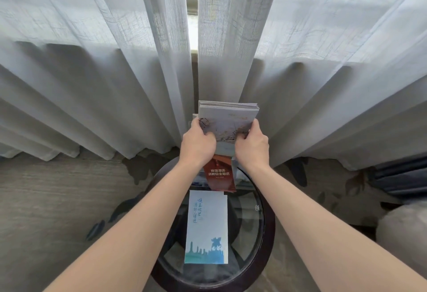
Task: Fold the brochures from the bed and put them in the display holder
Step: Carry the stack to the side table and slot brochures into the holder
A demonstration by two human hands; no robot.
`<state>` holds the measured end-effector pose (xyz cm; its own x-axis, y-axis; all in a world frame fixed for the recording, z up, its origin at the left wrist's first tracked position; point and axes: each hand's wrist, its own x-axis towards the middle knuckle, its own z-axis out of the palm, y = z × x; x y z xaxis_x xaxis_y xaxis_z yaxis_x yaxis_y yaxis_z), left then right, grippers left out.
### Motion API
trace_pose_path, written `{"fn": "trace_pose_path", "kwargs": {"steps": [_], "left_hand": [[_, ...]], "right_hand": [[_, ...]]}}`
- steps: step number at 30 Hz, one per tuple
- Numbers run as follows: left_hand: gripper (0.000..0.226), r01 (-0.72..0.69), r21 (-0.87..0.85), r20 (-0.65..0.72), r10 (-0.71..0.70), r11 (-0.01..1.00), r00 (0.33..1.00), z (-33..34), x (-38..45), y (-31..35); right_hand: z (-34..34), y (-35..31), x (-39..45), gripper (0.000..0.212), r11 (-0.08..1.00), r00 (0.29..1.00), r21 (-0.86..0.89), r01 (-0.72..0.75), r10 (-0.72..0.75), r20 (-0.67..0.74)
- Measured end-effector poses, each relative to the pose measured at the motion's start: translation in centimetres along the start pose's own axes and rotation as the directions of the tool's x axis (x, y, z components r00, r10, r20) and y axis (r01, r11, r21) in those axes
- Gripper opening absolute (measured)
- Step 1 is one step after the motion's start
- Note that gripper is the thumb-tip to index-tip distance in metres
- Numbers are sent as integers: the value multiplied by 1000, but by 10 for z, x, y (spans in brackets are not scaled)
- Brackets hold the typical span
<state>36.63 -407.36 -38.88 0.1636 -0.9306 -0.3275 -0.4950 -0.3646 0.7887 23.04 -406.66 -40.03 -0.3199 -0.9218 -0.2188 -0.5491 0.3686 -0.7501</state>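
Left hand and right hand are both gripping the brochure stack by its sides above the glass surface.

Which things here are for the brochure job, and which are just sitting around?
For the job:
- stack of brochures, held by left hand and right hand
- red brochure
- white-and-blue brochure

Just around:
- round glass table
- curtains
- carpet

Glossy paper brochures, glass-topped table, sheer cloth curtains
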Motion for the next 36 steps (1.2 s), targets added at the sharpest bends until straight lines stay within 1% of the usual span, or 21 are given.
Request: {"fn": "trace_pose_path", "kwargs": {"steps": [5,10,15,19,23,25,28,30,32,34,36], "left_hand": [[47,47,48,39,-49,998,998,5,-3,-15],[48,86,47,73,-89,995,993,9,-6,-31],[48,103,71,40,-106,992,994,15,-10,-40],[46,101,85,58,-106,991,993,19,-18,-47],[44,100,157,81,-114,983,990,23,-26,-57],[40,103,198,88,-123,975,988,25,-29,-63],[35,92,229,62,-109,969,992,25,-30,-75],[28,90,189,63,-104,978,993,26,-29,-85],[18,121,114,74,-130,986,989,30,-28,-96],[19,148,46,66,-151,988,986,35,-29,-107],[24,140,1,50,-140,990,989,41,-30,-117]], "right_hand": [[5,11,-7,21,998,998,-39,-41,42,42],[12,23,-13,18,997,995,-64,-49,54,85],[16,32,-16,16,994,995,-92,-54,61,73],[14,41,-21,11,990,994,-125,-59,69,81],[14,54,-24,8,985,993,-164,-51,67,93],[17,61,-27,7,980,993,-196,-43,64,100],[20,71,-28,6,978,990,-204,-30,57,129],[21,76,-28,9,981,986,-194,-15,46,160],[23,79,-28,9,981,982,-194,6,31,185],[26,82,-28,8,978,979,-206,30,13,204],[30,86,-26,6,973,978,-226,54,-6,208]]}}
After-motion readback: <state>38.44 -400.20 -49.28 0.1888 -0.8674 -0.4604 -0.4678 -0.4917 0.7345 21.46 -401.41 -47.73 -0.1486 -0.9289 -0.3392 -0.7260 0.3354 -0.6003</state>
